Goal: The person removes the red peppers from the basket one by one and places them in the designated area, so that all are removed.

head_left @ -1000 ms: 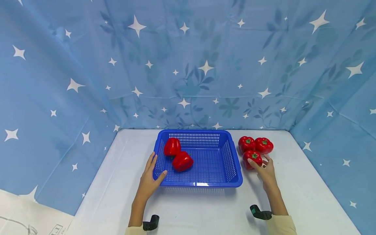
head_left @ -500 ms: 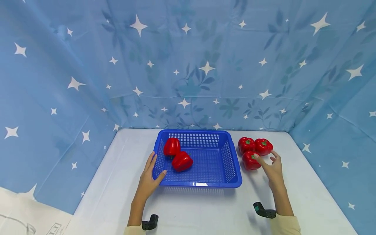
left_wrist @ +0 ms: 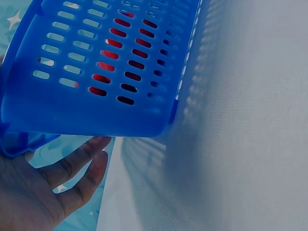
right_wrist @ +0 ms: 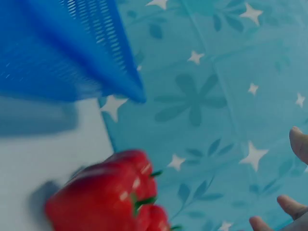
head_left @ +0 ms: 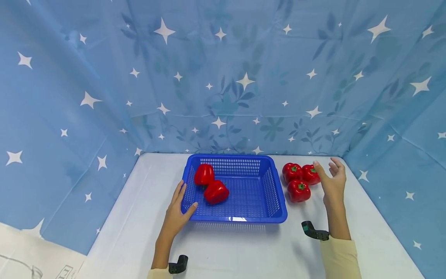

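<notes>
In the head view, my left hand (head_left: 175,217) rests at the front left corner of a blue plastic basket (head_left: 240,219), thumb across the rim and fingers spread along the side. The left wrist view shows the fingers (left_wrist: 77,163) loosely extended beside its slotted wall. Two red bell peppers (head_left: 204,174) (head_left: 216,192) lie inside the basket at the left. My right hand (head_left: 334,186) is raised, holding nothing, thumb and fingers apart. It hovers by the right one of three red bell peppers (head_left: 310,175) and partly hides it. The other two (head_left: 292,173) (head_left: 298,191) sit against it.
A white table (head_left: 226,252) carries everything, its right edge close to my right hand. Blue star-patterned curtain (head_left: 223,77) hangs at the back and both sides. Black wrist cameras (head_left: 178,264) (head_left: 315,231) sit on both wrists.
My right hand has left the front pepper of the three and moved up and rightward over the right one. Left hand, basket and peppers keep their places.
</notes>
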`<state>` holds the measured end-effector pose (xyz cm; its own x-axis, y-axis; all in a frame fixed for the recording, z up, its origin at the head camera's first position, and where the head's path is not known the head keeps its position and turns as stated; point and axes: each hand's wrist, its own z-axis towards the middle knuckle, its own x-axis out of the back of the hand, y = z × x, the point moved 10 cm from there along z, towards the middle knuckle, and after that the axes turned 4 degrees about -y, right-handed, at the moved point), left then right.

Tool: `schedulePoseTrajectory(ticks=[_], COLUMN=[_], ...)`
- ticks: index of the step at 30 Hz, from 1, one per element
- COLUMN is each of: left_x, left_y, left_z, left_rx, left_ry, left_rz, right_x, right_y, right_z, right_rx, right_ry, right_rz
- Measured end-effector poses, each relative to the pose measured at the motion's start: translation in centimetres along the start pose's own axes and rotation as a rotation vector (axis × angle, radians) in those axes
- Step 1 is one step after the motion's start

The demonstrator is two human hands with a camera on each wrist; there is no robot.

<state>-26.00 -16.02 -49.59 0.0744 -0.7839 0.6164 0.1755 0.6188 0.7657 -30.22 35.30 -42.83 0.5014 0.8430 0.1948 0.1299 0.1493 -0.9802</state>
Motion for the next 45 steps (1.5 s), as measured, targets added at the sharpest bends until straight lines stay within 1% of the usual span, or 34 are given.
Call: schedulePoseTrajectory(ticks=[3, 5, 7, 10, 12, 15, 19, 23, 25, 29, 33, 36, 40, 45], left_x=[0.1, 0.1, 0.1, 0.1, 0.1, 0.0, -0.1, -0.1, -0.1, 0.0, 0.0, 0.0, -0.1, -0.1], left_y=[0.1, 0.1, 0.1, 0.1, 0.0, 0.0, 0.0, 0.0, -0.1, -0.1, -0.2, -0.2, -0.1, -0.1], left_z=[0.1, 0.1, 0.1, 0.1, 0.1, 0.0, 0.0, 0.0, 0.0, 0.0, 0.0, 0.0, 0.1, 0.0], left_rx=[-0.002, -0.005, -0.005, -0.002, 0.002, 0.003, 0.001, -0.005, -0.004, -0.003, 0.002, 0.001, -0.001, 0.003], left_ry=[0.003, 0.005, 0.006, 0.004, 0.002, 0.0, -0.003, -0.002, -0.001, 0.0, 0.001, 0.001, -0.003, -0.004], left_rz=[0.005, 0.014, 0.02, 0.014, 0.007, -0.002, -0.006, -0.006, -0.001, 0.003, 0.004, 0.004, 0.002, -0.003], right_x=[-1.0, -2.2, -3.7, -6.7, -8.8, -11.6, -14.9, -17.7, -18.9, -20.9, -22.6, -23.7, -25.2, -26.3], right_y=[-2.2, -3.6, -4.9, -6.4, -6.9, -7.0, -6.6, -5.5, -4.7, -3.1, -1.9, -1.0, 0.4, 2.0], right_z=[0.2, 0.2, 0.2, -0.1, -0.4, -1.2, -1.9, -2.4, -2.7, -3.3, -3.6, -3.8, -4.3, -4.8], right_rx=[0.077, 0.135, 0.186, 0.223, 0.216, 0.172, 0.112, 0.004, -0.061, -0.159, -0.241, -0.282, -0.336, -0.373], right_ry=[-0.044, -0.109, -0.206, -0.399, -0.534, -0.698, -0.855, -0.983, -1.029, -1.101, -1.137, -1.158, -1.184, -1.171], right_rz=[0.047, 0.062, 0.055, 0.035, 0.018, -0.024, -0.058, -0.012, 0.0, -0.012, -0.009, -0.023, -0.084, -0.203])
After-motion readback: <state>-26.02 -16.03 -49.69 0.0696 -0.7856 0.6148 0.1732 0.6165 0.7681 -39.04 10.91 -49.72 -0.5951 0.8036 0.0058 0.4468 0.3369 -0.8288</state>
